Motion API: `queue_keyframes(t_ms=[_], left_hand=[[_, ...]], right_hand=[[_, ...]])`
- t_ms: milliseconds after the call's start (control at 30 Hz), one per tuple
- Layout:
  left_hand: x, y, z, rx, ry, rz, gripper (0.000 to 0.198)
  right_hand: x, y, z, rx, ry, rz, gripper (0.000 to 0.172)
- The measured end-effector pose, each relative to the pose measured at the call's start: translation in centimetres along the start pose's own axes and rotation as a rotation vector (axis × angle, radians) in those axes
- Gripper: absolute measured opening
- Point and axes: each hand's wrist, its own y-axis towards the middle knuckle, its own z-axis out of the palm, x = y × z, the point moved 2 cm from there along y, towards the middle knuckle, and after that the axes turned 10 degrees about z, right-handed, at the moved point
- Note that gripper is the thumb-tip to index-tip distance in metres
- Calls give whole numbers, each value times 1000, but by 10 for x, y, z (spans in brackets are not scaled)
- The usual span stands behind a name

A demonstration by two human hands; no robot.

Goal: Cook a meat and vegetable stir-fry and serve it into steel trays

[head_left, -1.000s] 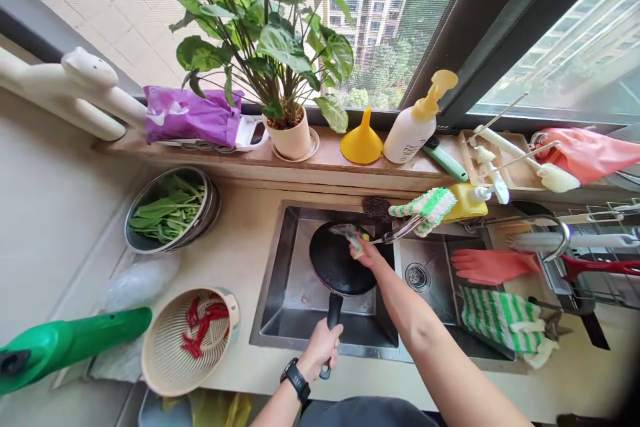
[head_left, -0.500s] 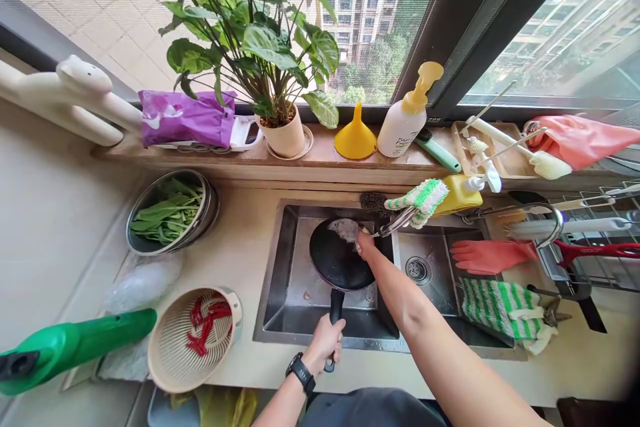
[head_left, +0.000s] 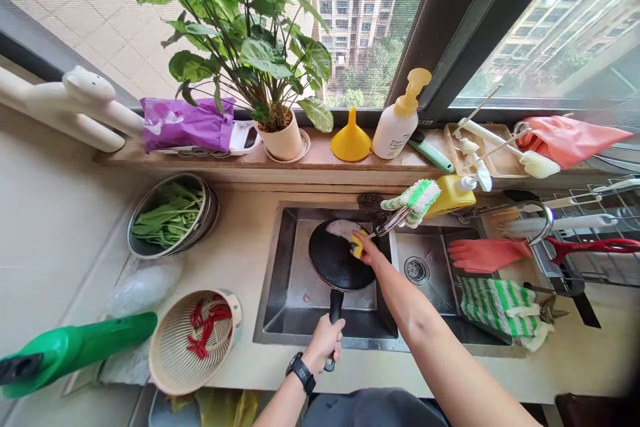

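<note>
A black frying pan (head_left: 336, 259) is tilted inside the steel sink (head_left: 285, 307), with soap foam on its far rim. My left hand (head_left: 323, 341), a black watch on its wrist, is closed round the pan's black handle at the sink's front edge. My right hand (head_left: 369, 253) reaches across the pan and grips a yellow sponge (head_left: 357, 243) pressed against the pan's far right side, just below the tap (head_left: 395, 221).
A steel bowl of green leaves (head_left: 170, 215) and a beige colander with red chillies (head_left: 193, 340) sit left of the sink. The sill holds a potted plant (head_left: 280, 137), a yellow funnel (head_left: 351, 139) and a pump bottle (head_left: 397, 127). Pink gloves (head_left: 487, 255) and a striped cloth (head_left: 497, 307) lie on the right.
My right hand slid the sponge a little along the pan's far rim, and its yellow side now shows. My left hand keeps its grip on the handle.
</note>
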Motion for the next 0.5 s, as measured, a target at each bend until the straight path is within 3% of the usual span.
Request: queue_keyframes(t_ms=[133, 300, 500], left_hand=[[-3, -2, 0, 2, 2, -7, 20], [-4, -2, 0, 3, 9, -6, 19], [-1, 0, -1, 7, -1, -5, 29]], right_hand=[[6, -5, 2, -37, 62, 41, 24], [8, -15, 3, 19, 79, 21, 13], [6, -28, 5, 165, 125, 1, 30]])
